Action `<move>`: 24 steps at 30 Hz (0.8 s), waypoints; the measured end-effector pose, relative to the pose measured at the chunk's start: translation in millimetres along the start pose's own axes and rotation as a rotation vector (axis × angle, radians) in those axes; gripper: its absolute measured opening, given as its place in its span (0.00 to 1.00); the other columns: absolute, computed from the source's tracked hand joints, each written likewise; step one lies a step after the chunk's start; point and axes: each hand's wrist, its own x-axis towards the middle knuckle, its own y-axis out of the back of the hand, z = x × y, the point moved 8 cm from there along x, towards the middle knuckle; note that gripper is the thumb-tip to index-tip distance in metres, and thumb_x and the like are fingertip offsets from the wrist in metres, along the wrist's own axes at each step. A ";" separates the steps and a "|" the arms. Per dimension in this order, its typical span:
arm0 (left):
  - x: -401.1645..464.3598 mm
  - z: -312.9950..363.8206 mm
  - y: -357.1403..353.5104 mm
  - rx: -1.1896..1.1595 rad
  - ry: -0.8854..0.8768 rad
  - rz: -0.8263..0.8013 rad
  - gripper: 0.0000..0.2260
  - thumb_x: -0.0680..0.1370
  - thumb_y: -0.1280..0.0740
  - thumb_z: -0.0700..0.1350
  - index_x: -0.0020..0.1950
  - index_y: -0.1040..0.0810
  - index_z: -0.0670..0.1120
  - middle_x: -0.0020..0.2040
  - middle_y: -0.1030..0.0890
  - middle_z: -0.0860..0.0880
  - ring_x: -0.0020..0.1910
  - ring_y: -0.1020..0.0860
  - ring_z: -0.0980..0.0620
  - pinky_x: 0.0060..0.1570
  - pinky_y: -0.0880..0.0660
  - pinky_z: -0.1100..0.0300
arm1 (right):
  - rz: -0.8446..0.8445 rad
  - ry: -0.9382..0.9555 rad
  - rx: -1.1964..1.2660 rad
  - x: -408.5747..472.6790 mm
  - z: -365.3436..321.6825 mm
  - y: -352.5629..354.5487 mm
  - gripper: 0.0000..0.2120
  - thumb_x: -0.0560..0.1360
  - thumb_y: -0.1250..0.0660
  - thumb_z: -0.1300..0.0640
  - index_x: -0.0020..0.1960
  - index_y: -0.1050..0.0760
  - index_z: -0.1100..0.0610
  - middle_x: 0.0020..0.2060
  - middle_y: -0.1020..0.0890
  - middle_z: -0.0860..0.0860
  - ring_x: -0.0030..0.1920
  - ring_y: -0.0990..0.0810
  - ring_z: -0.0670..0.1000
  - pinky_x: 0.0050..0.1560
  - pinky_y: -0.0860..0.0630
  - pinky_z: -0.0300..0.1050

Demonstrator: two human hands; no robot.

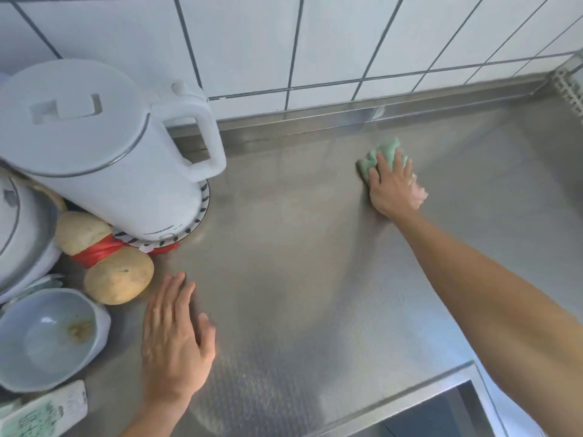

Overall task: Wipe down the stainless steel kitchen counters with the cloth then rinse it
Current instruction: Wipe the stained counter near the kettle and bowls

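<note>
1. while the right hand (394, 187) reaches far across the counter (284, 279), its fingers lie straight and pressed flat on the cloth (383, 154); nothing is pinched, the palm bears down.
2. cloth: green, bunched, on the counter near the back rim, just below the tiled wall (347, 42). its far edge sticks out beyond the fingertips.
3. left hand (175, 339) rests flat on the counter at the near left, fingers straight and close together, thumb apart; it holds nothing.
4. kettle (104, 146), white, stands at the left on a striped plate (202, 212).
5. two potatoes (118, 279) tied with red plastic lie just beside the kettle; the nearer one is close to the left fingertips, contact cannot be told.
6. bowl (47, 339), grey with a brown stain inside, sits left of the left hand.
7. sink (441, 414) edge shows at the lower right, under the right forearm.
</note>
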 end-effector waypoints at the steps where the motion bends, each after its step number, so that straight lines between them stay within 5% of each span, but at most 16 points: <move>1: -0.4 -0.9 -0.3 0.000 -0.001 0.001 0.24 0.80 0.42 0.46 0.74 0.27 0.36 0.79 0.29 0.40 0.81 0.34 0.39 0.79 0.35 0.40 | -0.009 -0.002 0.009 7.7 -24.2 -5.0 0.25 0.86 0.52 0.46 0.82 0.46 0.45 0.83 0.53 0.53 0.82 0.57 0.60 0.79 0.55 0.63; 5: -2.0 0.0 0.9 -0.005 -0.009 0.013 0.24 0.81 0.42 0.45 0.74 0.28 0.37 0.79 0.29 0.40 0.80 0.33 0.39 0.79 0.35 0.41 | -0.085 0.202 0.018 -19.4 -144.8 -44.4 0.25 0.86 0.51 0.46 0.82 0.47 0.46 0.83 0.53 0.54 0.82 0.58 0.62 0.79 0.59 0.64; 9: -0.7 3.8 4.3 -0.019 0.004 0.007 0.24 0.80 0.41 0.45 0.74 0.28 0.37 0.79 0.30 0.40 0.80 0.33 0.39 0.80 0.37 0.43 | -0.123 0.529 -0.013 -139.8 -198.5 -91.7 0.24 0.86 0.49 0.45 0.81 0.42 0.43 0.83 0.47 0.50 0.82 0.55 0.59 0.80 0.58 0.63; 13: -0.2 8.2 11.2 -0.018 0.014 0.008 0.23 0.79 0.40 0.45 0.73 0.27 0.37 0.78 0.29 0.39 0.80 0.33 0.38 0.81 0.40 0.46 | -0.170 0.784 -0.023 -265.5 -135.6 -110.5 0.23 0.85 0.47 0.43 0.79 0.37 0.44 0.82 0.41 0.50 0.82 0.50 0.59 0.80 0.53 0.62; 17: -0.2 11.6 16.2 -0.043 0.010 0.016 0.22 0.80 0.39 0.43 0.72 0.27 0.36 0.77 0.28 0.38 0.79 0.32 0.36 0.80 0.37 0.43 | -0.231 0.904 -0.215 -321.3 4.3 -88.8 0.25 0.86 0.53 0.39 0.82 0.47 0.42 0.83 0.49 0.48 0.83 0.54 0.56 0.80 0.53 0.64; 21: -3.2 10.9 19.3 -0.054 -0.020 0.041 0.22 0.79 0.38 0.42 0.72 0.27 0.36 0.76 0.27 0.37 0.78 0.32 0.36 0.79 0.37 0.42 | -0.205 0.472 -0.143 -277.6 113.1 -44.9 0.24 0.86 0.53 0.43 0.80 0.50 0.41 0.83 0.52 0.51 0.82 0.57 0.57 0.77 0.49 0.68; 24: -4.1 7.2 18.5 -0.053 -0.019 0.035 0.21 0.80 0.36 0.41 0.72 0.26 0.35 0.76 0.27 0.36 0.78 0.31 0.35 0.80 0.38 0.42 | -0.091 0.129 -0.024 -246.8 108.1 -41.5 0.24 0.86 0.50 0.48 0.81 0.45 0.44 0.83 0.52 0.54 0.82 0.57 0.58 0.79 0.56 0.66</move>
